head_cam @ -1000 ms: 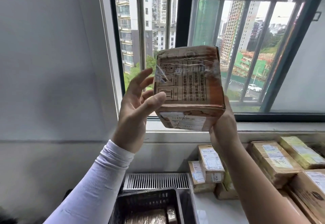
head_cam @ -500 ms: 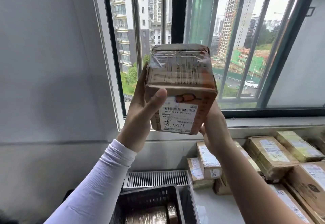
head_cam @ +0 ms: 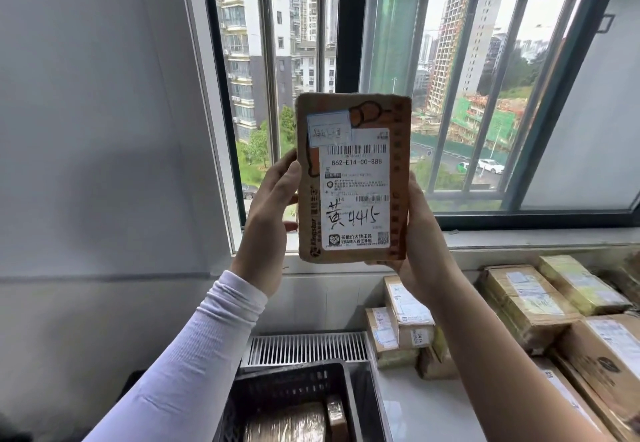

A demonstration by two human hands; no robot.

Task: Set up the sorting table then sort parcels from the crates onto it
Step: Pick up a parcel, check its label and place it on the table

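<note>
I hold a brown cardboard parcel (head_cam: 353, 178) upright in front of the window, its white shipping label with barcodes and handwriting facing me. My left hand (head_cam: 268, 209) grips its left edge, fingers curled behind it. My right hand (head_cam: 420, 233) grips its right edge and lower corner from behind. Below, a black plastic crate (head_cam: 294, 382) holds wrapped parcels (head_cam: 287, 424). The white sorting table (head_cam: 422, 410) at the lower right carries several labelled cardboard parcels (head_cam: 526, 299).
A barred window (head_cam: 450, 77) fills the wall ahead, with a sill just above the table. A white slatted grille (head_cam: 304, 348) lies behind the crate. A grey wall closes the left side.
The parcel has been rotated in both hands so that its label face now points at me. My left hand went from open fingertips to a grip on the left edge.
</note>
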